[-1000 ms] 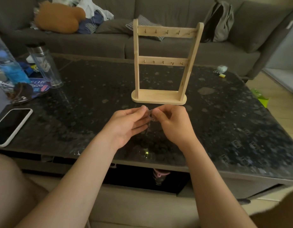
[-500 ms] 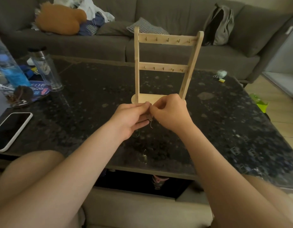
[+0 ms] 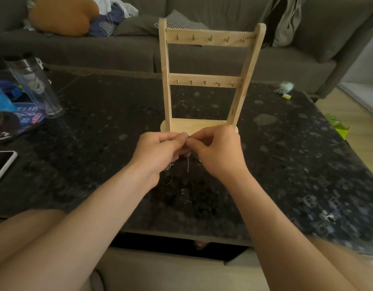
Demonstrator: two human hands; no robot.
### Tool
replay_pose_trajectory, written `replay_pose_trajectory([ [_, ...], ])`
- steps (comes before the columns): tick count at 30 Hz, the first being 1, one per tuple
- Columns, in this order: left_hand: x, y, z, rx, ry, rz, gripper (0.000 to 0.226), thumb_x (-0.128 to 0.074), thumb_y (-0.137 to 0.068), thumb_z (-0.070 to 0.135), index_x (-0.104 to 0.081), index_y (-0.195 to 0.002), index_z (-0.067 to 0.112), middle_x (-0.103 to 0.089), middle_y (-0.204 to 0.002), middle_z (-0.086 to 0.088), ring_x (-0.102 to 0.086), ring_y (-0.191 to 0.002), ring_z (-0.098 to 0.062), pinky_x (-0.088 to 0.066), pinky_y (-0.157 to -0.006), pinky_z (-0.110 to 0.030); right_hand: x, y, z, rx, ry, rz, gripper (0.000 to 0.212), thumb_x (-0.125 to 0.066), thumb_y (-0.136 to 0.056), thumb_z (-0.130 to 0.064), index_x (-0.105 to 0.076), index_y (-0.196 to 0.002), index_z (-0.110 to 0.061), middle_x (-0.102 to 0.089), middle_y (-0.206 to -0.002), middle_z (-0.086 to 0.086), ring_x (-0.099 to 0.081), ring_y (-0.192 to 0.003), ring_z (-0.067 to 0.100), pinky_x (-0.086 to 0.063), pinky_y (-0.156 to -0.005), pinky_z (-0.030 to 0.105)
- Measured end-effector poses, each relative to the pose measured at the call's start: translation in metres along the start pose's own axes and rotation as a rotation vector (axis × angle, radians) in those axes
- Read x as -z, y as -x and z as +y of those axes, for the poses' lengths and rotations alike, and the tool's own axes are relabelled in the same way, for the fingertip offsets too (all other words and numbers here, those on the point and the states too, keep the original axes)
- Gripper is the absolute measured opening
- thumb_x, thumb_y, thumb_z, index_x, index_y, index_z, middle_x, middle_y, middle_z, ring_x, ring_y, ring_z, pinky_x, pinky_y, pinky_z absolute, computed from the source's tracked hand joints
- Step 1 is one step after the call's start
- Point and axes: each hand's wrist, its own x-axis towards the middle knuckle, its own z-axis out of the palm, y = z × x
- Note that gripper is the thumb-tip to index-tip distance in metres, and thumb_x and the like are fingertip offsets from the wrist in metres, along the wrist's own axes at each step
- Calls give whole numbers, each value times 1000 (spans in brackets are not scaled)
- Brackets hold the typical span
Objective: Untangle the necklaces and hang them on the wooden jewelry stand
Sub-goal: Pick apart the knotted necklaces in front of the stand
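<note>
Two hands meet over the middle of the coffee table [image 3: 286, 154], just in front of the base of the wooden jewelry stand [image 3: 204, 80]. The left hand [image 3: 158, 152] and the right hand [image 3: 217, 152] both have curled fingers. Thumb and forefinger of each pinch the tangled necklaces [image 3: 187, 156] at nearly the same spot, so the fingertips almost touch. A thin silver chain [image 3: 188, 168] hangs straight down from this pinch, and a dark cord [image 3: 168, 180] loops under the left hand. Whether these ends reach the table surface cannot be told, and the knot itself is hidden between the fingers.

Every hook [image 3: 210, 37] on the two bars of the stand is bare, so nothing is hung yet.

Several things could go wrong from here. If the hands pull apart with force, the knot probably becomes tighter instead of looser, and the fine chain could stretch or break at a link. If one pinch slips, the bundle may fall on the dark speckled table, where a thin chain is hard to find again. The hanging ends could also swing and wrap around each other, which adds new loops. The hands work very close to the stand, so a sudden pull toward the far edge could knock it and tip it over.
</note>
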Motion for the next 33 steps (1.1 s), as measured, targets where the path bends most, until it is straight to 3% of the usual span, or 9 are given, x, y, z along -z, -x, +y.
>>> replay_pose_trajectory([
  [7,4,-8,9,14,-56,-64,12,-75,-103,24,-84,-108,19,-85,-100,2,-82,-96,-11,-59,-103,-40,5,-10,-2,-21,-8,-2,14,-78,-94,-21,-84,-81,-21,-75,-69,-10,-70,-72,0,-53,-58,9],
  [9,4,-9,11,19,-65,-82,17,-66,-108,24,-81,-115,17,-85,-101,0,-82,-98,-12,-58,-105,-42,10,-11,-5,-146,-121,-63,15,-76,-95,-21,-82,-81,-20,-77,-73,-5,-73,-74,6,-58,-61,13],
  [12,6,-11,12,74,43,-32,28,-51,-109,18,-73,-125,12,-84,-101,-6,-82,-97,-20,-58,-104,-45,12,-13,-11,-373,-324,-190,13,-68,-101,-20,-78,-95,-13,-79,-88,7,-77,-92,22,-66,-83,34],
  [14,8,-8,14,115,118,1,34,-44,-108,17,-73,-123,10,-82,-98,-9,-81,-99,-26,-59,-102,-46,10,-14,-13,-481,-516,-242,17,-63,-102,-19,-73,-106,-6,-74,-85,6,-76,-89,24,-63,-81,37],
  [16,8,-5,15,135,156,2,33,-45,-110,22,-74,-119,10,-79,-99,-9,-79,-97,-25,-60,-98,-46,8,-11,-15,-544,-719,-289,15,-57,-100,-18,-67,-98,-8,-66,-76,4,-70,-78,22,-55,-75,37],
  [20,9,-3,15,196,308,-125,33,-62,-108,41,-67,-96,11,-83,-110,-14,-82,-93,-23,-62,-89,-43,6,-4,-18,-577,-902,-326,16,-48,-93,-21,-55,-80,-16,-54,-69,1,-55,-64,17,-44,-68,34],
  [24,9,5,17,170,318,-213,37,-68,-100,23,-71,-134,7,-82,-114,-14,-80,-93,-21,-62,-93,-42,2,0,-17,-580,-872,-263,22,-48,-98,-26,-49,-76,-20,-46,-66,-1,-49,-62,16,-41,-65,33],
  [27,9,8,16,150,301,-171,34,-63,-100,10,-73,-132,9,-83,-114,-10,-80,-100,-20,-58,-102,-44,0,1,-15,-525,-809,-200,28,-58,-104,-30,-58,-78,-19,-55,-68,-1,-57,-68,15,-47,-70,34],
  [33,7,8,14,82,260,-40,19,-76,-98,13,-79,-116,16,-84,-110,-2,-79,-109,-18,-55,-102,-39,2,0,-18,-462,-806,-164,30,-65,-102,-29,-61,-73,-21,-62,-73,-1,-65,-70,14,-49,-70,33],
])
